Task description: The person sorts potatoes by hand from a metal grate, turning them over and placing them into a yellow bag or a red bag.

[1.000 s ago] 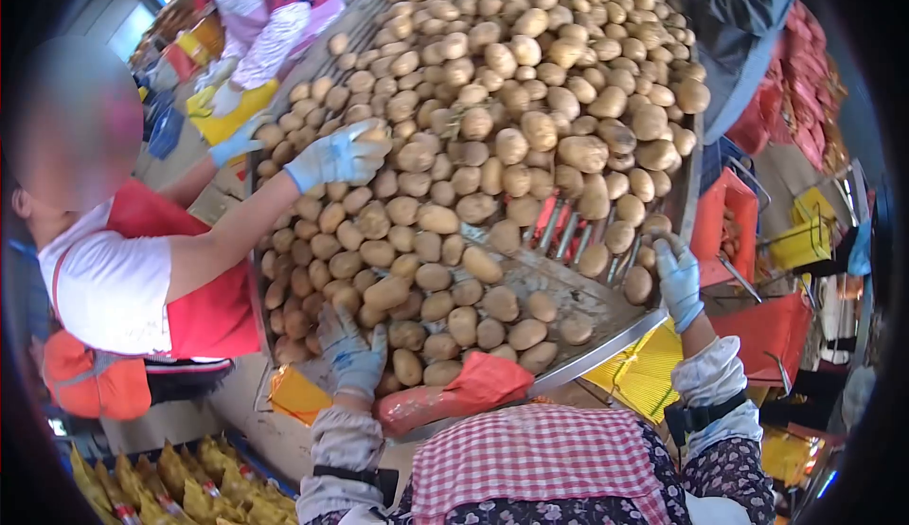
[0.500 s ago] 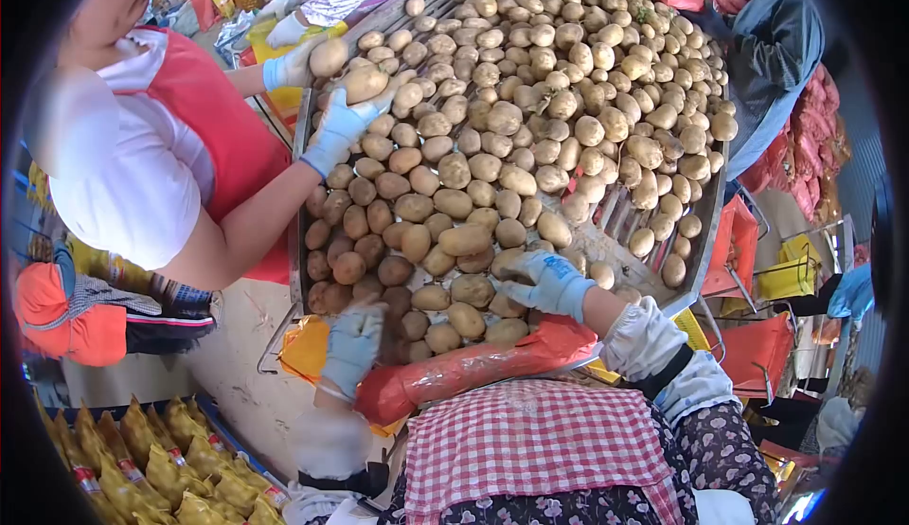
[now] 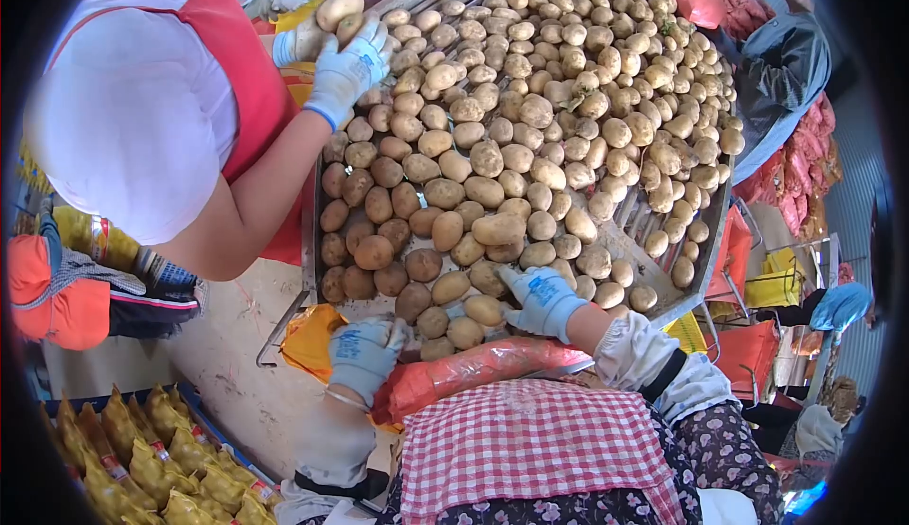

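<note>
My left hand [image 3: 367, 355], in a pale blue glove with blue print, is at the tray's near left edge. Its fingers curl inward and downward, and whatever lies under them is hidden. In a matching glove, my right hand [image 3: 544, 302] reaches in from the right with fingers apart, touching the near potatoes. One potato [image 3: 484, 310] lies right at its fingertips. A large heap of potatoes [image 3: 559, 99] covers the slatted metal tray [image 3: 653, 274]. Between my hands, a red plastic-wrapped roll [image 3: 483, 359] pads the near edge.
At the left, a co-worker in a red apron [image 3: 237, 61] holds potatoes in gloved hands [image 3: 350, 66]. An orange-yellow bag [image 3: 312, 340] hangs beside my left hand. Filled yellow bags [image 3: 161, 459] stand at lower left. Red crates [image 3: 748, 355] are on the right.
My left hand has drawn back from the potatoes to the tray edge. Several near potatoes have shifted, baring some tray there. The co-worker has brought both hands together around potatoes.
</note>
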### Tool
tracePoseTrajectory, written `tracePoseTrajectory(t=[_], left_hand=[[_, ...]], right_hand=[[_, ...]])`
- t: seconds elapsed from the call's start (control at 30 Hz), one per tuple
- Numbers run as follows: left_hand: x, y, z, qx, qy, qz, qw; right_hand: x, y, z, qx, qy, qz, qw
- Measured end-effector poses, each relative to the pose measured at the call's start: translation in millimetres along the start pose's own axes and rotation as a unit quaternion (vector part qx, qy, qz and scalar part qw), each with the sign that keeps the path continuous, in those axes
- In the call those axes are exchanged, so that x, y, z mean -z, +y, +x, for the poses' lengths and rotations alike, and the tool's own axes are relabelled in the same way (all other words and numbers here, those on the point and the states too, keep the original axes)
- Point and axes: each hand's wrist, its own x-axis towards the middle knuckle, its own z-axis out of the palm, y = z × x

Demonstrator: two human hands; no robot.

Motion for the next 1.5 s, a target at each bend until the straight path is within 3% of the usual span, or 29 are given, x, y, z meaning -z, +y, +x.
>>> tracePoseTrajectory(t=[0.03, 0.1, 0.13, 0.17, 0.27, 0.33, 0.37, 0.43, 0.53, 0.57, 0.6, 0.63, 0.67, 0.73, 0.8, 0.9, 0.97, 1.0, 1.03, 1.07, 1.13, 1.17, 1.2, 1.23, 1.27, 1.3, 1.33, 1.37, 1.5], left_hand=[[0, 1, 4, -0.012, 0.041, -0.011, 0.999], [-1, 17, 17, -0.031, 0.074, -0.020, 0.997], [-4, 38, 26, -0.122, 0.202, 0.076, 0.969], [-5, 51, 33, -0.210, 0.324, 0.168, 0.907], [-22, 34, 50, -0.192, 0.248, 0.215, 0.925], [-16, 31, 29, -0.191, 0.212, 0.219, 0.933], [-20, 27, 18, -0.189, 0.211, 0.228, 0.932], [-15, 25, 6, -0.190, 0.211, 0.243, 0.928], [14, 44, -2, -0.147, 0.160, 0.160, 0.963], [38, 66, 3, -0.045, 0.096, 0.127, 0.986], [49, 83, 9, 0.056, 0.030, 0.093, 0.994], [40, 87, 19, -0.054, 0.199, 0.054, 0.977], [32, 88, 37, -0.059, 0.196, 0.057, 0.977], [16, 85, 71, -0.235, 0.392, 0.208, 0.865], [2, 64, 70, -0.209, 0.343, 0.198, 0.894], [2, 49, 36, -0.178, 0.276, 0.203, 0.922], [4, 48, 11, -0.173, 0.263, 0.217, 0.924], [4, 48, 3, -0.133, 0.199, 0.249, 0.938], [4, 49, -2, -0.093, 0.134, 0.279, 0.946], [4, 53, -3, -0.095, 0.134, 0.281, 0.946], [6, 66, 2, 0.065, 0.040, 0.180, 0.981], [4, 71, 8, 0.042, 0.106, 0.118, 0.986], [2, 81, 17, 0.044, 0.110, 0.120, 0.986], [-1, 92, 25, -0.060, 0.204, 0.160, 0.964], [-5, 94, 29, -0.162, 0.293, 0.196, 0.922], [-14, 84, 31, -0.160, 0.294, 0.194, 0.922], [-26, 72, 31, -0.186, 0.302, 0.217, 0.909], [-36, 59, 27, -0.214, 0.306, 0.241, 0.896], [-19, 40, -3, -0.140, 0.238, 0.213, 0.937]], right_hand=[[-9, 1, 6, 0.049, 0.034, 0.007, 0.998], [-17, -9, 10, 0.089, -0.007, 0.045, 0.995], [-17, -14, 13, 0.134, -0.043, 0.079, 0.987], [-21, -15, 15, 0.128, -0.041, 0.081, 0.988], [-17, -5, 20, 0.170, -0.033, 0.064, 0.983], [19, 11, 24, 0.148, 0.068, 0.056, 0.985], [18, 21, 27, 0.147, 0.066, 0.058, 0.985], [14, 36, 37, 0.032, 0.366, -0.062, 0.928], [-3, 21, 37, 0.070, 0.294, 0.041, 0.952], [-11, 13, 35, 0.069, 0.294, 0.044, 0.952], [-21, 2, 33, 0.127, 0.274, 0.043, 0.952], [-29, -7, 32, 0.183, 0.254, 0.041, 0.949], [-33, -10, 30, 0.238, 0.234, 0.039, 0.942], [-30, -5, 27, 0.262, 0.190, 0.083, 0.943], [-19, 8, 27, 0.293, 0.141, 0.126, 0.937], [1, 40, 8, 0.216, 0.200, 0.121, 0.948], [5, 43, -7, 0.037, 0.102, 0.016, 0.994], [1, 39, -10, 0.036, 0.103, 0.016, 0.994], [-6, 33, -12, 0.104, 0.100, 0.012, 0.989], [-14, 27, -14, 0.171, 0.098, 0.010, 0.980], [-25, 23, -9, 0.189, 0.123, 0.030, 0.974], [-31, 24, -5, 0.254, 0.133, 0.135, 0.949], [-33, 23, 0, 0.316, 0.140, 0.236, 0.908], [-11, 17, -1, 0.267, 0.123, 0.271, 0.916], [9, 18, -3, 0.228, 0.175, 0.208, 0.935], [10, 30, 4, 0.152, 0.231, 0.106, 0.955], [20, 41, 7, 0.029, 0.165, 0.026, 0.985], [15, 56, 4, -0.052, 0.188, -0.028, 0.980], [11, 72, 1, -0.165, 0.081, -0.102, 0.978]])
